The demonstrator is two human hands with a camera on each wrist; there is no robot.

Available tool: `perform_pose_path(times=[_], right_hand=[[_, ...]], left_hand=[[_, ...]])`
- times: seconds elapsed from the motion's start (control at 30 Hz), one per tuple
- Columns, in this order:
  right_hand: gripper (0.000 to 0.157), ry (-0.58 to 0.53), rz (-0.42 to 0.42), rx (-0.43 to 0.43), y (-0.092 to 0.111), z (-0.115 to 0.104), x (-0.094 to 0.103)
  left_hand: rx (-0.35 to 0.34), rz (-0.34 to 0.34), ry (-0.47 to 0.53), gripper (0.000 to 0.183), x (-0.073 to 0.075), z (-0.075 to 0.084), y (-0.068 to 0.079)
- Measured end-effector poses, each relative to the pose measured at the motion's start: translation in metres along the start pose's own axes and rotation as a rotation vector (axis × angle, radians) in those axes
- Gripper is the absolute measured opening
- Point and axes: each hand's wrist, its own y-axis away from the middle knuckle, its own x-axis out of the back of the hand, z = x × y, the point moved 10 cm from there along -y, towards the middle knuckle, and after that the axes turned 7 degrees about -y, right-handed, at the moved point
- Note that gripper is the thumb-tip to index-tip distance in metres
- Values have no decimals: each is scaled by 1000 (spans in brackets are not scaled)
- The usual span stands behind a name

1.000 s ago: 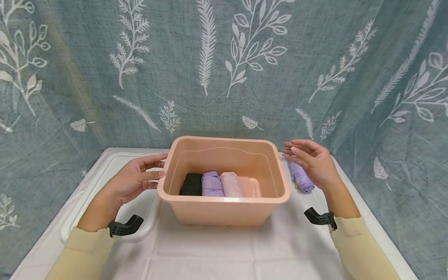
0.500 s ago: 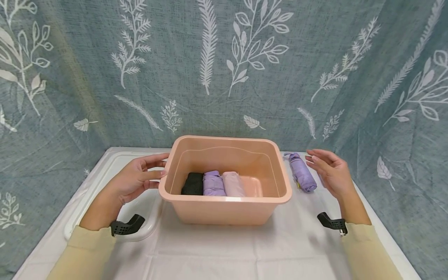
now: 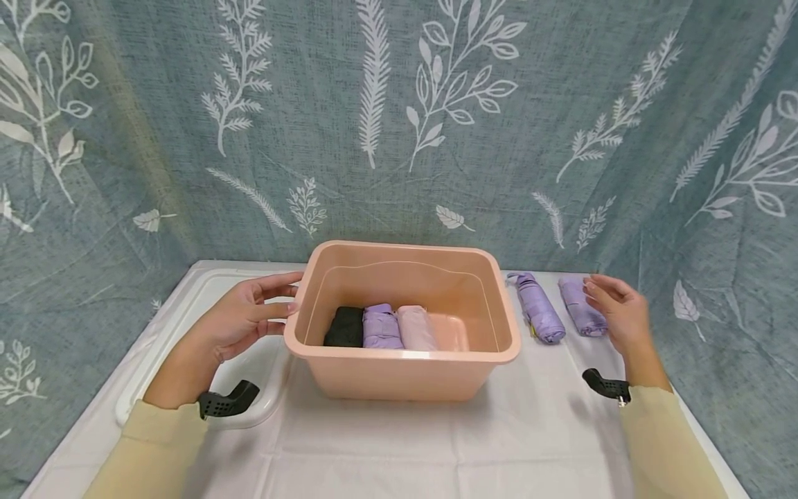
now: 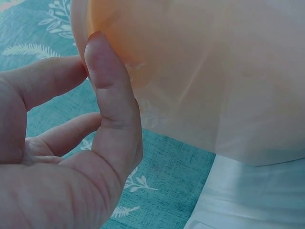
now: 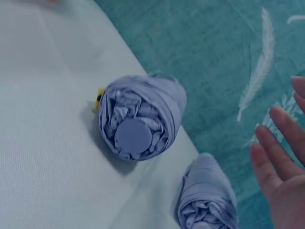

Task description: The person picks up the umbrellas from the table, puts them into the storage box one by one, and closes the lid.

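A peach plastic bin stands mid-table. Inside, side by side, lie three rolled bundles: black, purple and pale pink. My left hand touches the bin's left rim with thumb and fingers extended, the thumb over the rim in the left wrist view. My right hand, fingers loosely bent and holding nothing, is at a folded purple umbrella at the far right, overlapping its edge in the head view. Another folded purple umbrella, with a yellow tag, lies between it and the bin.
A white lid-like tray lies under my left forearm, left of the bin. White cloth covers the table. A teal leaf-patterned curtain closes off the back and both sides.
My right hand has moved right, away from the umbrella beside the bin, to the farther one, which now shows. My left hand stays at the bin's rim.
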Motion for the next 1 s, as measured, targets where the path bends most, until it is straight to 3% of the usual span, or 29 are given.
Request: perform_pose_path(times=[0.23, 0.37, 0.43, 0.53, 0.7, 1.0], right_hand=[[11, 159, 194, -72, -5, 10, 27], [26, 488, 237, -89, -11, 12, 39], [38, 687, 218, -87, -16, 14, 41], [50, 866, 140, -108, -23, 22, 40], [60, 932, 9, -195, -32, 41, 41], [62, 1004, -62, -266, -35, 51, 45]], left_hand=[[-10, 2, -12, 69, 2, 1, 0], [-12, 6, -18, 70, 3, 2, 0], [-10, 7, -17, 70, 3, 2, 0], [-12, 8, -10, 70, 3, 2, 0], [-12, 13, -6, 68, 1, 1, 0], [11, 28, -22, 71, -1, 1, 1]])
